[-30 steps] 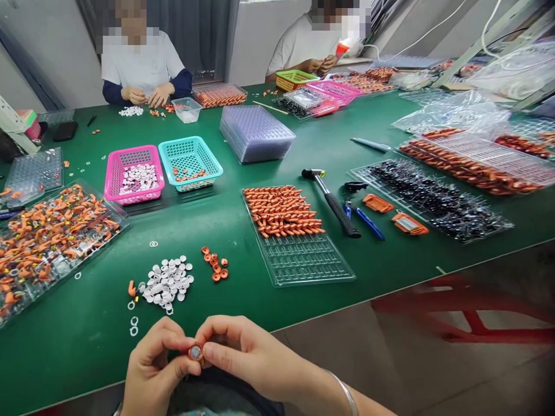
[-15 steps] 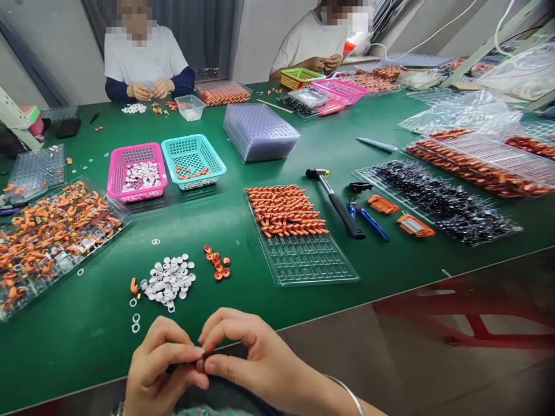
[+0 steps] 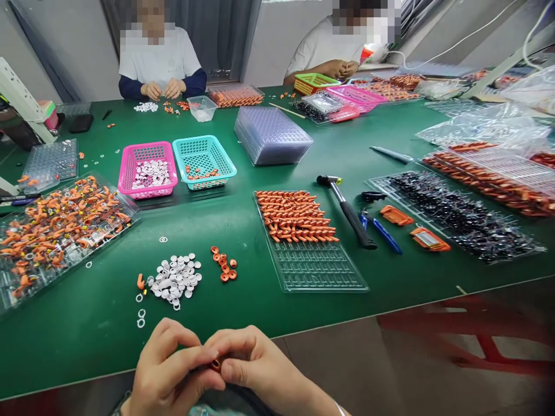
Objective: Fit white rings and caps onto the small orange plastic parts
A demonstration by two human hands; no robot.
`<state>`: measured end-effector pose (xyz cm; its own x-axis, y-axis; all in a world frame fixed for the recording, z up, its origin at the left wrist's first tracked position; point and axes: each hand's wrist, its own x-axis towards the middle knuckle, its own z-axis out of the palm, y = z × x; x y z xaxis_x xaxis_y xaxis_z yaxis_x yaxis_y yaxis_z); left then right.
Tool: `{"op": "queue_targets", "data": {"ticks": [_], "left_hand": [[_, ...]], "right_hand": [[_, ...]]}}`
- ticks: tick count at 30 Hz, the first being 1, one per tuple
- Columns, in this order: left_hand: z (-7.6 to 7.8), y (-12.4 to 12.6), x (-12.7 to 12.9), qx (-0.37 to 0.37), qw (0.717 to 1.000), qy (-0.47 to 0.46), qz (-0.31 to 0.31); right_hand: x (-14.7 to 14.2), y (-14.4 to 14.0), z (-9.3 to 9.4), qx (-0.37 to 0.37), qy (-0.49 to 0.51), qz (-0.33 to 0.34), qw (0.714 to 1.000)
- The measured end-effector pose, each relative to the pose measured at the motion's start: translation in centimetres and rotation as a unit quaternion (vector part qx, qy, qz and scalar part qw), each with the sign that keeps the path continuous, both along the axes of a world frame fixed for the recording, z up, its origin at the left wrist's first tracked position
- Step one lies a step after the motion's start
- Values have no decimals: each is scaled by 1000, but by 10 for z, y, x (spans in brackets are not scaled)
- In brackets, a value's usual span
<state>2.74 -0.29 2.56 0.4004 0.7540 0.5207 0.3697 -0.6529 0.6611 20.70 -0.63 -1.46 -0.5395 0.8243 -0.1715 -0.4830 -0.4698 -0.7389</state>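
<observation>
Head view, hands: left hand [image 3: 167, 372] and right hand [image 3: 260, 370] meet at the near worktop [image 3: 390, 283] edge, each grip pinching one small orange ring [image 3: 215, 364] between the fingertips.
Head view, nearby: white caps [image 3: 174, 279], loose orange rings [image 3: 224, 264], half-filled clear tray [image 3: 321, 271].
Head view, background: two seated co-workers across the worktop.

1. Matt green mat covers the worktop [image 3: 390, 127] beyond the fingers [image 3: 191, 355], which pinch a small orange plastic ring [image 3: 215, 364].
2. Just ahead of the fingers, white plastic caps [image 3: 173, 278] look smooth and dull.
3. Farther out to the right, a clear glossy plastic tray [image 3: 321, 268] holds orange pieces.
4. Beyond it, a hammer [image 3: 347, 211] shows a black rubbery grip.
</observation>
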Motion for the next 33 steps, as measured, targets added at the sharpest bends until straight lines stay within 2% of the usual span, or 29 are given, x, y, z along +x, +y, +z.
{"op": "queue_targets", "data": {"ticks": [6, 11, 17, 22, 28, 33], "left_hand": [[0, -1, 0, 9, 1000, -5, 5], [-5, -4, -4, 18, 999, 30, 6], [-4, -9, -5, 22, 999, 13, 45], [0, -8, -5, 63, 997, 26, 48], [-4, -10, -9, 112, 992, 42, 28], [-4, -11, -9, 124, 991, 55, 21]], "right_hand": [[-11, -7, -5, -101, 66, -18, 992], [-21, -13, -6, -124, 76, -90, 985], [-26, -18, -9, -146, 93, -134, 976], [-25, -20, -11, -149, 83, -150, 974], [-26, -20, -8, -128, 74, -166, 975], [-27, -21, -6, -105, 71, -183, 975]]}}
